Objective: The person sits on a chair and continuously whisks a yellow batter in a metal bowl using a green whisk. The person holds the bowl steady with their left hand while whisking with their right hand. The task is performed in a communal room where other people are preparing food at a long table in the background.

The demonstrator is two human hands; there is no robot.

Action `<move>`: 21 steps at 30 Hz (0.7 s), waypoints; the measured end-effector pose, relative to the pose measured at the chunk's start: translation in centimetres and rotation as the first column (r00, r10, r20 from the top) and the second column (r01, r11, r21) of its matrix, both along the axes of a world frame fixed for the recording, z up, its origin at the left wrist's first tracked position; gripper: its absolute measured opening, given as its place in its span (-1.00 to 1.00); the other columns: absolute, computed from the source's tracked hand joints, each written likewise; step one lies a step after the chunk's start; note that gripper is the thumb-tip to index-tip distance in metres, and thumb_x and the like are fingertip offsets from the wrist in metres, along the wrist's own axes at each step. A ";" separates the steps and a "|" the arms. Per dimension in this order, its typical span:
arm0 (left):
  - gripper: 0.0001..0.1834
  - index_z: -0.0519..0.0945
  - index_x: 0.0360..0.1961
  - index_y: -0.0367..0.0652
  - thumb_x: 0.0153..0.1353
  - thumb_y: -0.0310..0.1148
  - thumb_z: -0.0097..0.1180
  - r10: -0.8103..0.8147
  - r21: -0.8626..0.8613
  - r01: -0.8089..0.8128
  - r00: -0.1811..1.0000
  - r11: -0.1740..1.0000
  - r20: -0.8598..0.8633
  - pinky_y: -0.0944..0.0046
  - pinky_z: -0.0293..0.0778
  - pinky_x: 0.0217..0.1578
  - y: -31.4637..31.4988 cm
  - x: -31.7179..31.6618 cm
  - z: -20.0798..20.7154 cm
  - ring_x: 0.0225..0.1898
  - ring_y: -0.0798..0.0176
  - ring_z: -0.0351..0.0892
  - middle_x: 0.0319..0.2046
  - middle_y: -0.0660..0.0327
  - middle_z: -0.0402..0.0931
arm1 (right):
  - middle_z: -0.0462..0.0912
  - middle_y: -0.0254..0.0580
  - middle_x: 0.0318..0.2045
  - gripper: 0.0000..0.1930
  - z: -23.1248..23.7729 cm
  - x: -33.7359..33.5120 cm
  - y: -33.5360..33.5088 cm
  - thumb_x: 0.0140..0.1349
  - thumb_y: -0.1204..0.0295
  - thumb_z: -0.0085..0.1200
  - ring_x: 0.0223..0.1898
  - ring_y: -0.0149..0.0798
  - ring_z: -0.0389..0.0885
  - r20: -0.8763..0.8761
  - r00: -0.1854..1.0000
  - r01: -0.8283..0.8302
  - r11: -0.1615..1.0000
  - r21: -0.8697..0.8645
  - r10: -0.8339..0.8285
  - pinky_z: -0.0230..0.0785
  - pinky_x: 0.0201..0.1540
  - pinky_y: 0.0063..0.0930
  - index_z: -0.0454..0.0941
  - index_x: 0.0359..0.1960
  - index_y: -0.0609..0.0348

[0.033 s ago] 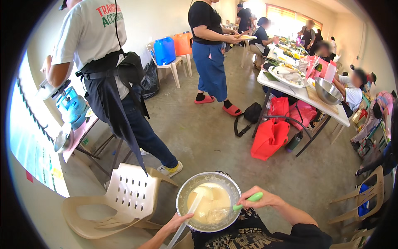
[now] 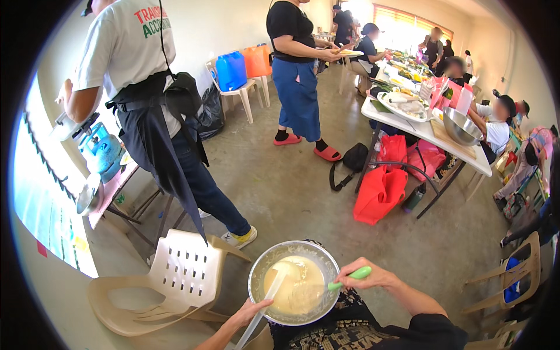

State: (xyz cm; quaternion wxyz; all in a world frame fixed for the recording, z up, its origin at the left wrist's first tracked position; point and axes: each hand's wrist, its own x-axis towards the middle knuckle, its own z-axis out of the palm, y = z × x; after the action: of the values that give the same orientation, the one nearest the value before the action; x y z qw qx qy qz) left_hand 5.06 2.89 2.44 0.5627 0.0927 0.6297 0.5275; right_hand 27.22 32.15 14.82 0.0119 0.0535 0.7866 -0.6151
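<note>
My two hands are at work around a round metal bowl held close in front of my body, its near edge against my dark printed clothing; what bears its weight is hidden. Pale, creamy batter covers its bottom, and thin smears cling to the inner wall below the rim.

My left hand is at the bowl's near left edge, fingers closed on the handle of a long white utensil; whether they also pinch the rim, I cannot tell. That utensil slants across the edge, its rounded head in the batter toward the far side.

My right hand is just beyond the bowl's right edge, fingers curled around a green-handled mixing utensil. Its lower end reaches over the rim into the batter, too blurred to make out.

To my left stands a beige plastic chair with a slotted back. Ahead and to the right, a white bench carries a larger steel bowl near its near right corner and a white plate toward its near left corner. Red bags rest on the floor underneath its near end.
</note>
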 end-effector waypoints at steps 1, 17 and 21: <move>-0.30 0.31 0.20 -0.31 0.08 -0.29 0.33 -0.012 -0.015 0.012 1.000 1.000 0.019 0.25 0.45 0.01 0.4 0.0 0.9 0.02 0.25 0.46 0.04 0.09 0.46 | 0.60 -0.31 -0.57 -0.82 -0.5 0.1 0.3 0.17 0.45 0.04 -0.57 -0.50 0.48 0.000 0.999 0.049 0.999 0.023 -0.049 0.35 -0.49 -0.55 0.64 -0.26 0.24; -0.26 0.28 0.22 -0.30 0.07 -0.24 0.34 -0.024 0.010 0.024 1.000 1.000 -0.009 0.23 0.44 0.03 -0.3 -0.3 -0.8 0.04 0.23 0.46 0.03 0.07 0.46 | 0.66 -0.21 -0.43 -0.82 -0.2 -0.5 -0.7 0.18 0.46 0.05 -0.43 -0.43 0.55 0.057 0.998 -0.013 1.000 0.009 0.013 0.42 -0.32 -0.50 0.63 -0.25 0.25; -0.28 0.30 0.20 -0.30 0.08 -0.25 0.33 -0.015 0.020 0.015 1.000 1.000 -0.002 0.24 0.46 0.00 0.1 -0.2 -0.6 0.01 0.23 0.48 0.02 0.07 0.46 | 0.67 -0.21 -0.41 -0.83 -1.4 -0.7 -1.3 0.18 0.47 0.05 -0.41 -0.41 0.57 -0.077 0.996 -0.045 0.997 0.065 0.050 0.43 -0.30 -0.49 0.63 -0.25 0.25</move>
State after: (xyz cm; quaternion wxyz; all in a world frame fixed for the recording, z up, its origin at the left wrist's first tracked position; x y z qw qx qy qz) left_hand 4.81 2.96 1.80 0.5653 0.1036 0.6241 0.5293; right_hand 26.51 30.80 13.43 -0.0062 0.0108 0.8067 -0.5909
